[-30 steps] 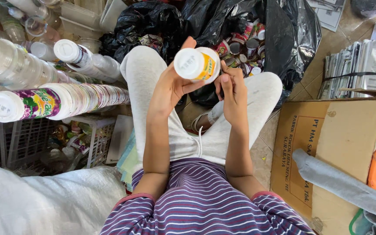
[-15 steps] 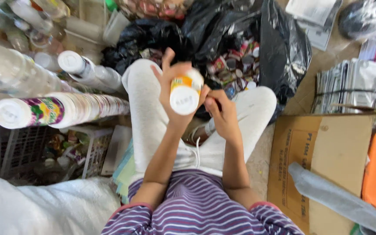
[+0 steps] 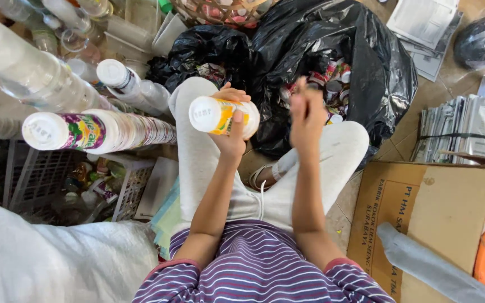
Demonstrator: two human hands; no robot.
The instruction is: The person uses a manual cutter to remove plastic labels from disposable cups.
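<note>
We hold a short stack of cups (image 3: 223,116) in our left hand (image 3: 232,132), raised above our left knee. The stack lies roughly level, its white round base turned toward us. Its sides are printed yellow and orange. Our fingers wrap its far end; the thumb lies along the near side.

Tiled floor (image 3: 456,76): black bag (image 3: 366,62), flattened cardboard box (image 3: 422,213), bundled papers (image 3: 467,129).
</note>
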